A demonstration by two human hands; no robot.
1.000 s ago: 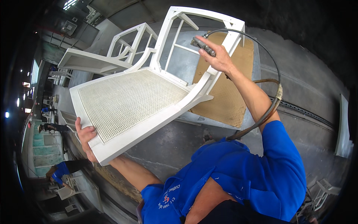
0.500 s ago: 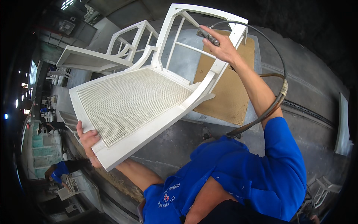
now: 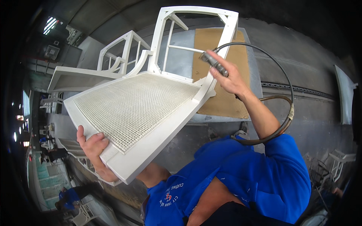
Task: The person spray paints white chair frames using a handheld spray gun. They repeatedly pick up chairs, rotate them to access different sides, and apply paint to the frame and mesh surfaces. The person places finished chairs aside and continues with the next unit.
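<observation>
Far left: white frames stacked in a dim shop. Left hand (image 3: 93, 147) under the front corner of a white chair (image 3: 139, 109), thumb on top, fingers hidden below, holding it up tilted. Seat woven like a net, frame smooth and painted. Behind: second chair (image 3: 113, 64), brown board (image 3: 222, 67) on grey table (image 3: 301, 75). Right hand (image 3: 230, 77) raised, fingers wrapped around a metal tool (image 3: 213, 63) with black hose (image 3: 279, 71), beside the chair back.

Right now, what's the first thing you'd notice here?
A big white wooden chair with a woven mesh seat fills the middle, tilted. The left hand grips its front corner at lower left. The right hand holds a slim grey metal tool with a black hose by the chair's back frame.
</observation>
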